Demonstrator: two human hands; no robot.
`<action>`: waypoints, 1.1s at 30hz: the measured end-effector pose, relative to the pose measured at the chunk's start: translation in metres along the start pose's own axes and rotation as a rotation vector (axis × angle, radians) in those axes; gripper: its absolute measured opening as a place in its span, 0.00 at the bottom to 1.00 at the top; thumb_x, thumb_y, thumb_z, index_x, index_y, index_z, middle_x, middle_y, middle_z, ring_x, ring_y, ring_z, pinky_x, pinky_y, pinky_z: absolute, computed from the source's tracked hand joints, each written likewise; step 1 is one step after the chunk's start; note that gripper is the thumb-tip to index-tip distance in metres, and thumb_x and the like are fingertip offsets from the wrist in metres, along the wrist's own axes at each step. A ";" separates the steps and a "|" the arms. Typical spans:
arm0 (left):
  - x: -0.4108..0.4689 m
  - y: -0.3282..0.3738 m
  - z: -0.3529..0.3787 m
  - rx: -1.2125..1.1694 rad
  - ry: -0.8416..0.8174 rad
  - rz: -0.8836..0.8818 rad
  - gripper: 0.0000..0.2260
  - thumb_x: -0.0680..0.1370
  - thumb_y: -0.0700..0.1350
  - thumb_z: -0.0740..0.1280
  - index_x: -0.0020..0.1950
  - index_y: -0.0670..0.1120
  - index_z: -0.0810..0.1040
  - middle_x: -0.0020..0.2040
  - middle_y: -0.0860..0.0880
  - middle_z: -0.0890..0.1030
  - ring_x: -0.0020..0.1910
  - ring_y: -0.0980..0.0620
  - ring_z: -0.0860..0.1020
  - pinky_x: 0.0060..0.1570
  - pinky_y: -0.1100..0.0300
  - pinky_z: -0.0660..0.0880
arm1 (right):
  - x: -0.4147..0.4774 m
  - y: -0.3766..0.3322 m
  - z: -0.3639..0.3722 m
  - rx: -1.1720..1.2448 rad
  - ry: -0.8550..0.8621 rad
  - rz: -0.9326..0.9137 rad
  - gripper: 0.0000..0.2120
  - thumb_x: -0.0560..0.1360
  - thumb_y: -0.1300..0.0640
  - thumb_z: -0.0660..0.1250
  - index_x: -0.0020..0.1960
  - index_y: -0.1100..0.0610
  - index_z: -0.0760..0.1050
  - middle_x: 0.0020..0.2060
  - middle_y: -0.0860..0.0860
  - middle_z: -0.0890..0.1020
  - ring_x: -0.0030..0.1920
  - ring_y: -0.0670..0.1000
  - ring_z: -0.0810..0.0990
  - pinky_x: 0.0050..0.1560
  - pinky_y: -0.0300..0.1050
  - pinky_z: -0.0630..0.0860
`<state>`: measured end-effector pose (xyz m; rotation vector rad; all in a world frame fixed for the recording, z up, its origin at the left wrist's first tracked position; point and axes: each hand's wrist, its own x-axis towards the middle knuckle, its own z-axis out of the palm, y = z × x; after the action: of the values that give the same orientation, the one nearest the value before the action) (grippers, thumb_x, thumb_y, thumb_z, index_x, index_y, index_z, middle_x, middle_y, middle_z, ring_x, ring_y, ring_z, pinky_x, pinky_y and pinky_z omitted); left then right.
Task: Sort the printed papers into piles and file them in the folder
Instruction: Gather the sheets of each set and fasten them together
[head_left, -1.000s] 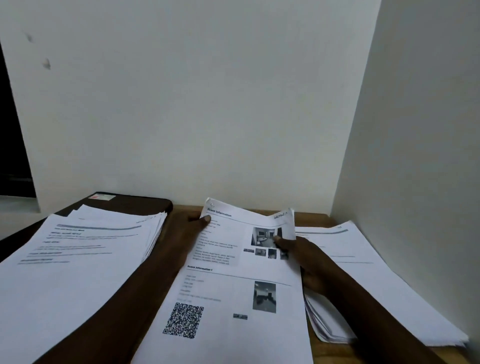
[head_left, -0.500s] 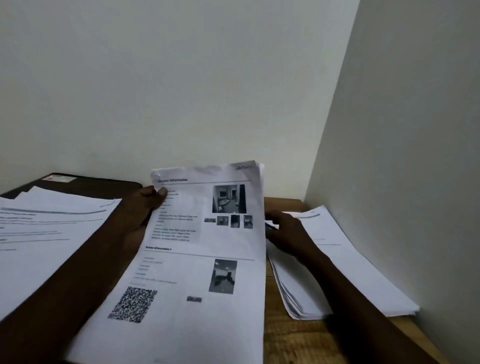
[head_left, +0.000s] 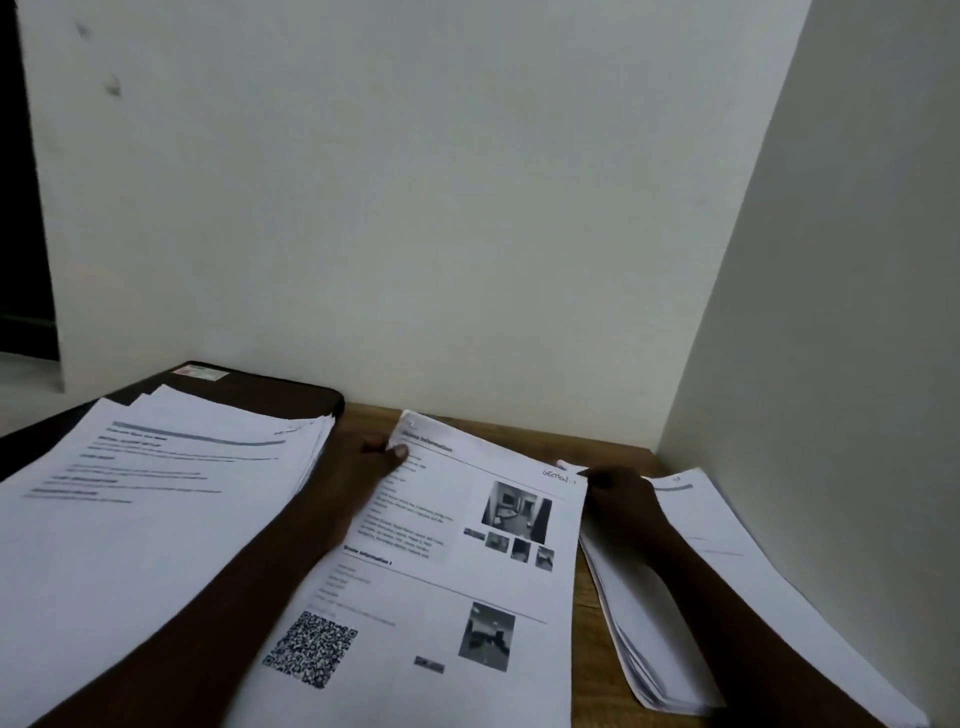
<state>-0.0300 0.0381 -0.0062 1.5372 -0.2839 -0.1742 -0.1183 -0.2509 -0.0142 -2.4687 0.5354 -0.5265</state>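
Left hand (head_left: 376, 460) pinches sheet (head_left: 457, 582) at top-left corner, thumb on top. Right hand (head_left: 621, 501) at sheet's top-right edge, over right pile (head_left: 737, 571); grip too dark, cannot tell. Sheet, raised for reading 0.5 s back, now lowered to desk (head_left: 613, 452) between 2 piles. Read done, I judge; left pile (head_left: 156, 509) on folder (head_left: 270, 389) or right pile next.

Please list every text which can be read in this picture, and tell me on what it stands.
"SECTION - 1": handwritten, top right corner of the middle sheet.
"Scene Information": its blurred top heading, probably.
"Scene information 1": its lower heading, probably.
Its body text and QR code: not readable.
Text on the left pile, the right pile and the folder label: too blurred.
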 end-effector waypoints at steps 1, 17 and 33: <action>0.000 0.000 0.000 0.009 -0.004 0.009 0.07 0.79 0.41 0.67 0.43 0.42 0.81 0.33 0.49 0.85 0.36 0.48 0.82 0.39 0.57 0.77 | 0.000 0.000 -0.004 0.115 0.006 0.041 0.11 0.77 0.54 0.68 0.39 0.56 0.83 0.38 0.53 0.84 0.40 0.50 0.80 0.37 0.43 0.68; 0.006 -0.007 0.010 0.591 0.131 0.312 0.12 0.77 0.44 0.70 0.33 0.43 0.77 0.29 0.50 0.72 0.31 0.53 0.71 0.31 0.59 0.61 | -0.002 -0.111 0.001 0.006 -0.120 -0.573 0.15 0.74 0.50 0.72 0.59 0.52 0.81 0.50 0.46 0.82 0.45 0.43 0.76 0.46 0.35 0.69; 0.005 -0.005 0.010 0.603 0.120 0.478 0.22 0.76 0.40 0.71 0.25 0.49 0.67 0.24 0.55 0.63 0.26 0.59 0.61 0.28 0.64 0.56 | -0.004 -0.131 0.009 -0.097 -0.188 -0.735 0.15 0.71 0.57 0.76 0.57 0.54 0.82 0.51 0.50 0.84 0.49 0.47 0.81 0.51 0.42 0.77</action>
<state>-0.0272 0.0270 -0.0111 2.0107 -0.6376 0.4159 -0.0841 -0.1446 0.0546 -2.7280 -0.4595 -0.5356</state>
